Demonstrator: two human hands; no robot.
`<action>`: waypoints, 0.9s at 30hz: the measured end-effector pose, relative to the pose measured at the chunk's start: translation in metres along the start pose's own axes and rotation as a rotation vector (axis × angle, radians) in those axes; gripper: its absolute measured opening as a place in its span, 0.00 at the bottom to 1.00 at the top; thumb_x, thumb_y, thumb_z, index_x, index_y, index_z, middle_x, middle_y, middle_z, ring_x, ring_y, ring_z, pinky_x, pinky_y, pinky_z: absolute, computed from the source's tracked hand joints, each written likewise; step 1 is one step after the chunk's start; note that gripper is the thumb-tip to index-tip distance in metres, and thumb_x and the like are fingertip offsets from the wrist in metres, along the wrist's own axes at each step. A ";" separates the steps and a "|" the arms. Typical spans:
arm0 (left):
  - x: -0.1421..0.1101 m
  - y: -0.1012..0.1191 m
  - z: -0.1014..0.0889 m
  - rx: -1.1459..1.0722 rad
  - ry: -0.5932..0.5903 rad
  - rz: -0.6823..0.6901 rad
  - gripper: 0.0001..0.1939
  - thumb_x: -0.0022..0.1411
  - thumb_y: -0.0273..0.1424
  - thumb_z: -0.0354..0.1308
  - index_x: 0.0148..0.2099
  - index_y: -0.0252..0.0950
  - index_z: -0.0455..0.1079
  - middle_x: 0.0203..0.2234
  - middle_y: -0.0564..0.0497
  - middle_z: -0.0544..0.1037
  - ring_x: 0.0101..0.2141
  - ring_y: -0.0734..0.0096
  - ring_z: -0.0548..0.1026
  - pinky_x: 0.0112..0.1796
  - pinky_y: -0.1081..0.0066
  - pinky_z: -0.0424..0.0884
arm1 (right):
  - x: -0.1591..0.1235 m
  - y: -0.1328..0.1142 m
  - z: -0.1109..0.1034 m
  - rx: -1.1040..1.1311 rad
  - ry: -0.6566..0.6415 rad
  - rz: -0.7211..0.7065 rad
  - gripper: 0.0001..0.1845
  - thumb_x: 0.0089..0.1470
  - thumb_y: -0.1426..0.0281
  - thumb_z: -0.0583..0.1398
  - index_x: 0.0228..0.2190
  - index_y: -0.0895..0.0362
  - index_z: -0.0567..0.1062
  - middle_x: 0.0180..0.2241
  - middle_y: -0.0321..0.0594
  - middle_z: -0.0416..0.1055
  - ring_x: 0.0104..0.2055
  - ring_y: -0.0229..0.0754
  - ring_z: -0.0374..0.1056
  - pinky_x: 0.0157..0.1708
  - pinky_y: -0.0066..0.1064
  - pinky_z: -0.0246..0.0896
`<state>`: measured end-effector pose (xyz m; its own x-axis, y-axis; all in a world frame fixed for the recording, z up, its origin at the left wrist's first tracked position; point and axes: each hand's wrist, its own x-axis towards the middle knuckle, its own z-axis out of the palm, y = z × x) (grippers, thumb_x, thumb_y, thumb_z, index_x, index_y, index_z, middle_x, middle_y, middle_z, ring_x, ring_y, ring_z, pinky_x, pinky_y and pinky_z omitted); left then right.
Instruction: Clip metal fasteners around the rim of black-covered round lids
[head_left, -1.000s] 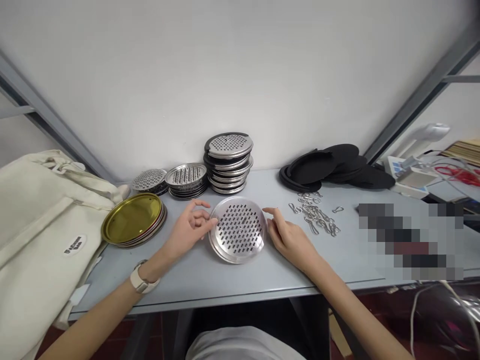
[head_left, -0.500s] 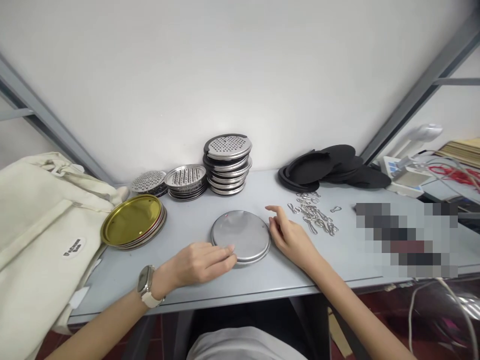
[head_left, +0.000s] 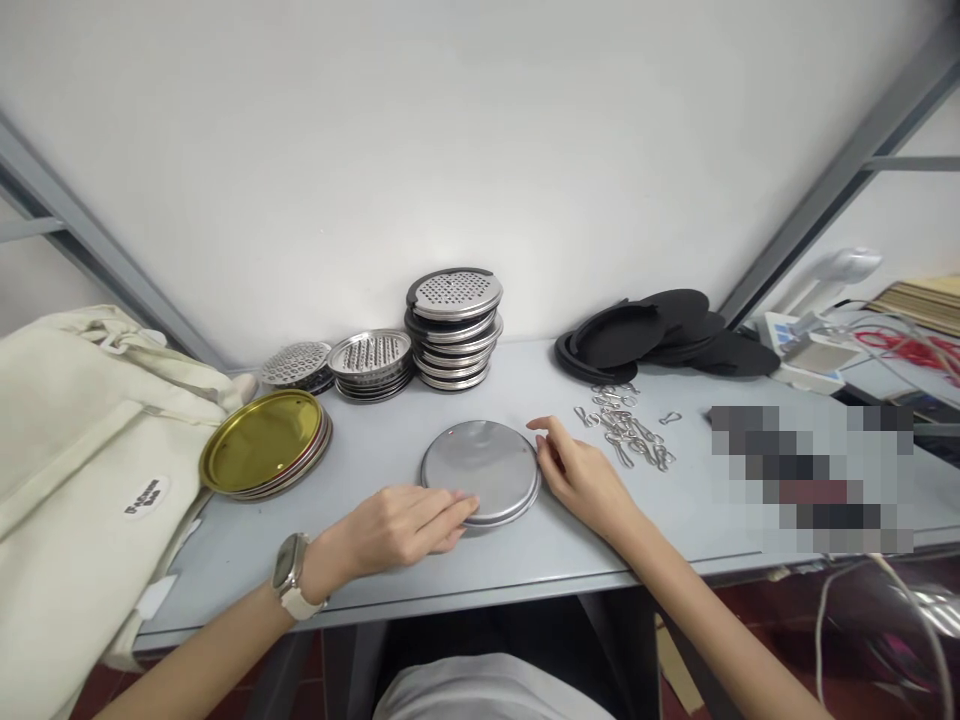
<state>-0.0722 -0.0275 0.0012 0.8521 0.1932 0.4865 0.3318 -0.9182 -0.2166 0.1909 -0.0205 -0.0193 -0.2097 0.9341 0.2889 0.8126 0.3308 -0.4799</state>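
Note:
A round grey metal disc (head_left: 481, 465) with a raised rim and small holes near its edge lies flat on the table in front of me. My left hand (head_left: 412, 525), with a watch on the wrist, is closed at the disc's front left edge. Its fingertips rest on top of the rim and the thumb is low beside it. My right hand (head_left: 574, 468) is at the disc's right edge, index finger stretched out above the table and the other fingers partly curled against the rim. Right of it lies a pile of small metal clips (head_left: 630, 435).
Gold-topped round lids (head_left: 262, 440) are stacked at left beside a cream bag (head_left: 75, 480). Stacks of round graters (head_left: 371, 355) and a taller grater stack (head_left: 456, 330) stand by the wall. Black round pieces (head_left: 622, 335) lie at back right, near a white device (head_left: 814, 350).
My left fingertips have shifted slightly right, further onto the disc. My right hand and the disc stay nearly where they were.

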 end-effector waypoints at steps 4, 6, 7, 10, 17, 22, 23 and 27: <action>0.002 -0.001 -0.005 0.035 0.060 -0.064 0.25 0.60 0.23 0.54 0.59 0.33 0.57 0.23 0.55 0.73 0.21 0.77 0.73 0.24 0.78 0.70 | 0.001 0.002 -0.003 0.024 0.057 0.047 0.15 0.62 0.67 0.45 0.46 0.55 0.65 0.19 0.32 0.65 0.21 0.41 0.66 0.25 0.27 0.56; 0.002 -0.002 -0.006 0.057 0.106 -0.074 0.25 0.59 0.22 0.55 0.59 0.33 0.58 0.23 0.55 0.73 0.21 0.78 0.72 0.23 0.78 0.68 | 0.007 0.010 -0.014 0.013 0.124 0.123 0.14 0.61 0.65 0.46 0.44 0.55 0.66 0.17 0.30 0.62 0.20 0.40 0.63 0.24 0.27 0.55; 0.002 -0.003 -0.007 0.075 0.122 -0.074 0.25 0.58 0.22 0.57 0.58 0.33 0.59 0.23 0.55 0.73 0.21 0.78 0.72 0.22 0.78 0.67 | 0.011 0.018 -0.023 -0.005 0.181 0.166 0.14 0.61 0.65 0.47 0.44 0.55 0.67 0.17 0.30 0.62 0.20 0.39 0.62 0.24 0.27 0.54; 0.001 -0.004 -0.009 0.146 0.172 -0.074 0.22 0.57 0.24 0.59 0.55 0.32 0.63 0.22 0.55 0.73 0.20 0.78 0.72 0.21 0.77 0.65 | 0.029 0.051 -0.060 -0.075 0.393 0.331 0.15 0.59 0.62 0.51 0.42 0.58 0.68 0.21 0.36 0.67 0.23 0.40 0.62 0.26 0.29 0.52; 0.001 -0.004 -0.012 0.202 0.180 -0.082 0.21 0.57 0.25 0.59 0.54 0.34 0.64 0.20 0.56 0.72 0.20 0.79 0.71 0.21 0.76 0.63 | 0.066 0.114 -0.100 0.152 0.192 0.619 0.27 0.56 0.57 0.53 0.22 0.68 0.73 0.16 0.49 0.68 0.19 0.35 0.59 0.26 0.36 0.53; 0.001 -0.005 -0.014 0.244 0.200 -0.053 0.20 0.56 0.24 0.60 0.51 0.30 0.64 0.20 0.56 0.72 0.20 0.79 0.70 0.22 0.74 0.63 | 0.072 0.112 -0.084 0.385 0.213 0.525 0.24 0.61 0.64 0.48 0.28 0.72 0.73 0.27 0.58 0.73 0.23 0.30 0.63 0.27 0.30 0.58; 0.001 -0.005 -0.014 0.251 0.202 -0.051 0.20 0.55 0.24 0.60 0.51 0.30 0.65 0.19 0.56 0.71 0.19 0.79 0.69 0.22 0.74 0.63 | 0.074 0.112 -0.083 0.411 0.240 0.518 0.23 0.61 0.65 0.48 0.28 0.71 0.72 0.29 0.60 0.73 0.24 0.30 0.64 0.28 0.28 0.59; 0.001 -0.005 -0.015 0.276 0.209 -0.049 0.20 0.54 0.24 0.60 0.50 0.30 0.65 0.19 0.58 0.69 0.18 0.80 0.67 0.22 0.74 0.62 | 0.082 0.119 -0.084 0.457 0.365 0.547 0.17 0.61 0.71 0.51 0.24 0.66 0.70 0.29 0.58 0.75 0.23 0.31 0.67 0.28 0.25 0.63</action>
<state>-0.0794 -0.0280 0.0157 0.7406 0.1341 0.6584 0.4919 -0.7757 -0.3953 0.3159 0.0844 0.0167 0.4094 0.9031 0.1294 0.4294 -0.0656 -0.9007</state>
